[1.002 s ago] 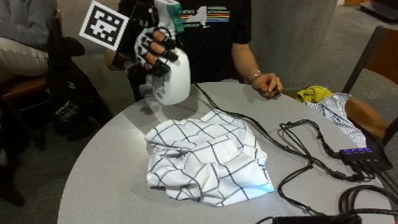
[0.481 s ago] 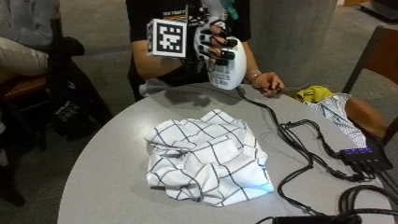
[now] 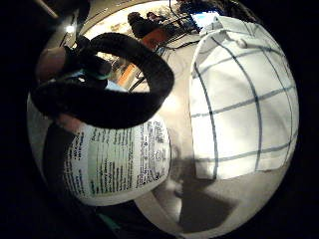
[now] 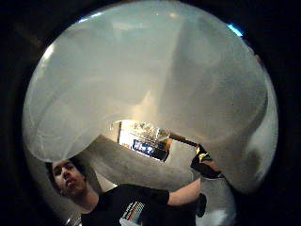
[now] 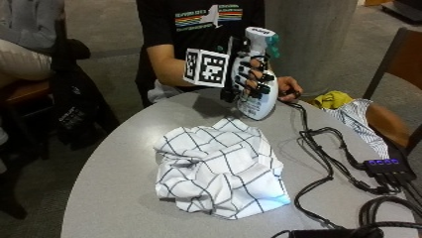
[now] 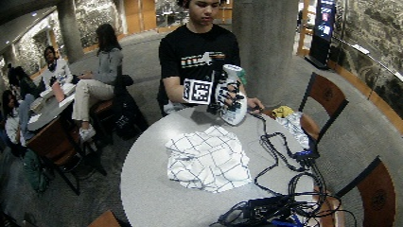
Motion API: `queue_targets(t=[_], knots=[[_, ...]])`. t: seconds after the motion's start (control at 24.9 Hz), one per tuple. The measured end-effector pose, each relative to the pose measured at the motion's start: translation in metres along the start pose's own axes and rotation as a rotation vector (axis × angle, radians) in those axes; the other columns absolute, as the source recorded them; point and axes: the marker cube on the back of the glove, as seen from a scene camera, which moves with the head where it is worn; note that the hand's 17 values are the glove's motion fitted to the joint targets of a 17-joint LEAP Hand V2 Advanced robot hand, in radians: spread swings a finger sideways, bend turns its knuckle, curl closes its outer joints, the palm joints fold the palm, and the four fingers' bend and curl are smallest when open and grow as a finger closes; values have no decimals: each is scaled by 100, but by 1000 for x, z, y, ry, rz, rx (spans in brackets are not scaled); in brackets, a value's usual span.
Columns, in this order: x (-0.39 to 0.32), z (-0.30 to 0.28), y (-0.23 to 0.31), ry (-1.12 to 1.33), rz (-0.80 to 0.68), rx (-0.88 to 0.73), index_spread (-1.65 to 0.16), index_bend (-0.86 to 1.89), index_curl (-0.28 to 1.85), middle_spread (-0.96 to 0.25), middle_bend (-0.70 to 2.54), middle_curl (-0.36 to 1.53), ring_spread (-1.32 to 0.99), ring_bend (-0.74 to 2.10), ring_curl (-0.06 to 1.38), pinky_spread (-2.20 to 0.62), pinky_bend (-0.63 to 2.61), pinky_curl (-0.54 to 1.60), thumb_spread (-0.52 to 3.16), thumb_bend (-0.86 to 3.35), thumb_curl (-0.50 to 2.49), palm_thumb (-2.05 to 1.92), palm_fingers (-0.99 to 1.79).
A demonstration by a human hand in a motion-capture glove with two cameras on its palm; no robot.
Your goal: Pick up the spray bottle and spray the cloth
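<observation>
We hold the white plastic spray bottle with a teal trigger (image 5: 258, 82) upright above the round grey table (image 5: 112, 168), our black-gloved right hand (image 5: 249, 79) wrapped round its body, fingers curled about it. The crumpled white checked cloth (image 5: 219, 173) lies nearer, apart from it. We should tip the nozzle down toward the cloth, then squeeze the trigger

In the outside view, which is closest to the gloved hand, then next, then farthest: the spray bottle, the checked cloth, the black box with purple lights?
1. Spray bottle: gripped in the gloved right hand.
2. Checked cloth: crumpled mid-table, below the hand.
3. Black box with purple lights: at the table's far edge.
</observation>
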Motion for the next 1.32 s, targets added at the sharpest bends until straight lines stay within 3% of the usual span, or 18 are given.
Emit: queue_targets(t=[0.24,0.4,0.68,0.96,1.32], knots=[[5,3,9,83,-37,-51,-18,18,59,-3,21,45,5,16,35,20,29,31,63,-4,72,93,105],[-2,-21,33,257,-97,-39,-20,-3,51,-2,21,46,6,21,38,19,38,35,80,-8,64,79,74],[-3,-83,80,513,-126,30,-23,11,43,-2,23,45,5,21,36,17,34,32,93,-3,57,75,78],[44,-130,119,784,33,-33,-31,5,36,-3,27,46,5,22,37,20,30,32,101,-3,52,74,52],[85,-143,140,854,176,-54,-36,21,37,-4,23,42,6,16,32,21,19,27,106,-2,48,73,44]])
